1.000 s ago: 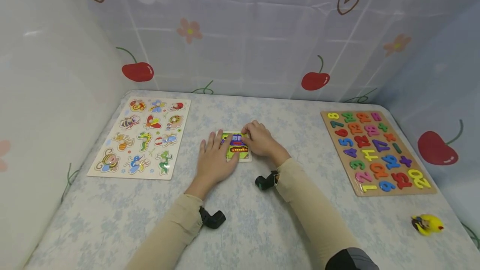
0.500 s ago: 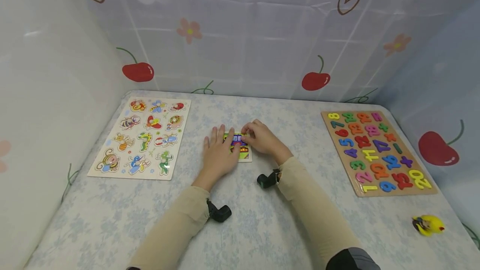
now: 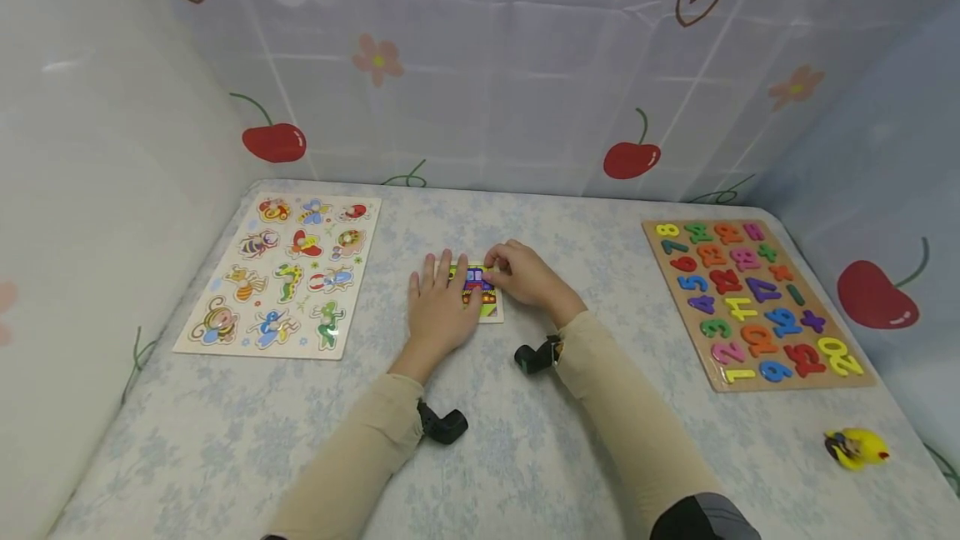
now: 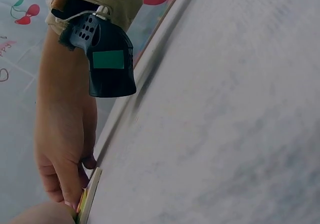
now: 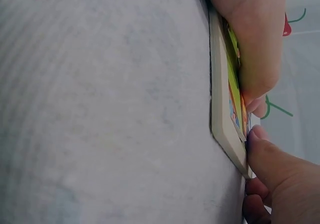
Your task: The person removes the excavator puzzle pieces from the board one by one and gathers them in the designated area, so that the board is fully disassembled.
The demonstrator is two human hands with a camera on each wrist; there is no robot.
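Observation:
A small jigsaw puzzle [image 3: 491, 312] with a coloured vehicle picture lies mid-table, in a pale frame. My left hand [image 3: 441, 307] rests flat over its left part, fingers straight and spread, hiding much of the picture. At the upper right corner, my right hand [image 3: 525, 277] grips the puzzle with curled fingers. In the right wrist view the right thumb [image 5: 265, 156] presses on the picture near a frame corner, and other fingers curl at the edge. Whether it holds a single piece or the frame is hard to tell. The left wrist view shows the puzzle's edge [image 4: 90, 196] side-on.
To the left lies a white board [image 3: 281, 273] with insect and animal pieces. A brown board [image 3: 757, 307] with coloured numbers lies to the right. A yellow toy figure [image 3: 855, 448] sits near the right front. Cloth walls [image 3: 480, 90] stand at the back and sides.
My left hand has shifted a little to the right and covers more of the puzzle picture. The right hand has barely moved and stays at the same corner.

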